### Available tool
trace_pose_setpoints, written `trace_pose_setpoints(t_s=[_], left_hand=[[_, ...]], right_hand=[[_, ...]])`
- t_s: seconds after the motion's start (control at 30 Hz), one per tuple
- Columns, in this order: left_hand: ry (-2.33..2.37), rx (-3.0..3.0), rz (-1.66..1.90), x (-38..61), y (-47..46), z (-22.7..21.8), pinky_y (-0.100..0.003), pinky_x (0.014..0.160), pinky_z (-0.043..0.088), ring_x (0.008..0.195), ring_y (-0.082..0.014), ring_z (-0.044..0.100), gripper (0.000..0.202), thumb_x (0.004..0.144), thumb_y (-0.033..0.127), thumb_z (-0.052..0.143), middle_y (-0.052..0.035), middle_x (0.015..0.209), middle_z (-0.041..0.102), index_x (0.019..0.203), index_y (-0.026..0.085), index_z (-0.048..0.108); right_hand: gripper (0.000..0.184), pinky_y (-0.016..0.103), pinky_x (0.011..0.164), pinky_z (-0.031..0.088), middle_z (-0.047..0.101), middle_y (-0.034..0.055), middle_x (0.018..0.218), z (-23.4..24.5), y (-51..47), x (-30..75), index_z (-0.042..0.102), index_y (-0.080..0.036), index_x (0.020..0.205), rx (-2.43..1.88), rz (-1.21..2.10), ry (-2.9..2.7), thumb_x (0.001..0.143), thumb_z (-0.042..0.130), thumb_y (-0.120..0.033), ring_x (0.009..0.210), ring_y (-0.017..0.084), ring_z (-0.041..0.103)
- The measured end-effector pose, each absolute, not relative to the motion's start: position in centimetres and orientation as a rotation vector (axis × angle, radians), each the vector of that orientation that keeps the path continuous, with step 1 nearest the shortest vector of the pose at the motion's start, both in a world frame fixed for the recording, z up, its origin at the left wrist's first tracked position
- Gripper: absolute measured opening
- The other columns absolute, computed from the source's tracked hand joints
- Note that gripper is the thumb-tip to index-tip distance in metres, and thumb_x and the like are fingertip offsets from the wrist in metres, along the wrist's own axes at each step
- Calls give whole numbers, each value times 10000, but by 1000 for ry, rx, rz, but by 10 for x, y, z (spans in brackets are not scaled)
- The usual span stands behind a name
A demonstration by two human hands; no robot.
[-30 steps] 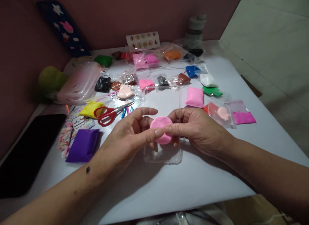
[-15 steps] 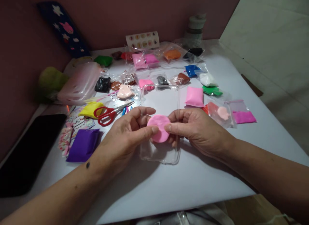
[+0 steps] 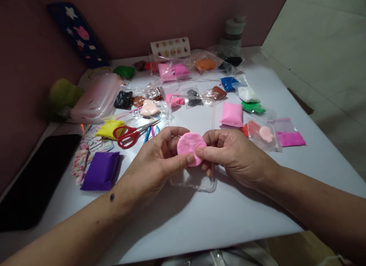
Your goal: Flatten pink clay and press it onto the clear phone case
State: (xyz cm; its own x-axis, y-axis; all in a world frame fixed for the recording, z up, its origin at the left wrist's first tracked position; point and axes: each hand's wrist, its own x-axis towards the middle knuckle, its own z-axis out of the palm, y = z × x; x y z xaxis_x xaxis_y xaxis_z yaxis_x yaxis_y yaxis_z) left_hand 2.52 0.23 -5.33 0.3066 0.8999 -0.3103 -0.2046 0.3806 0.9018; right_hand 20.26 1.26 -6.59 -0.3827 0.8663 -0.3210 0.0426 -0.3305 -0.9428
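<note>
A flattened round of pink clay (image 3: pixel 190 146) is pinched between both hands, facing up, with shallow dents across its surface. My left hand (image 3: pixel 164 153) is closed on its left and lower edge, the thumb on top. From the right, my right hand (image 3: pixel 231 151) grips it with the thumb pressed near the middle; the fingers behind are partly hidden. Behind and below the clay is a clear phone case (image 3: pixel 194 184), its outline partly covered by my hands. Whether the clay touches the case I cannot tell.
Red-handled scissors (image 3: pixel 128 136), a yellow clay packet (image 3: pixel 110 128) and a purple packet (image 3: pixel 100 170) lie left. A pink packet (image 3: pixel 232 114) and a magenta bag (image 3: pixel 291 138) are right. Several clay bags, a plastic box (image 3: pixel 97 100) and a bottle (image 3: pixel 233 33) stand farther back. A black slab (image 3: pixel 37 178) lies far left.
The clay round is slightly higher relative to the case and looks more dented. My thumbs have shifted a little along its lower part. The whole view has moved slightly.
</note>
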Motion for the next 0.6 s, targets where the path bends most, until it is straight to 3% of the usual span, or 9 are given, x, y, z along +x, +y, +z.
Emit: trace_pose_setpoints(t_s=[0.13, 0.43, 0.6], left_hand=[[952, 826, 870, 25, 3, -54, -210, 656, 540, 697, -133, 667, 280, 770, 216, 781, -10, 824, 704, 1003, 186, 627], [1029, 873, 914, 28, 3, -53, -182, 553, 517, 586, -115, 642, 339, 732, 212, 817, 22, 736, 698, 981, 210, 587], [987, 875, 861, 21, 7, -51, -208, 677, 537, 738, -136, 667, 289, 746, 178, 792, -16, 856, 703, 988, 170, 635]], right_hand=[[88, 218, 536, 438, 640, 13, 681, -62, 12, 201, 618, -149, 737, -1264, 1733, -1344, 776, 664, -214, 565, 98, 561], [38, 260, 601, 492, 647, 19, 716, -63, 12, 203, 624, -150, 776, -1124, 1836, -1356, 754, 654, -158, 609, 129, 596], [77, 246, 581, 476, 663, 34, 773, -68, 14, 205, 648, -152, 821, -1145, 1794, -1280, 773, 691, -194, 622, 124, 583]])
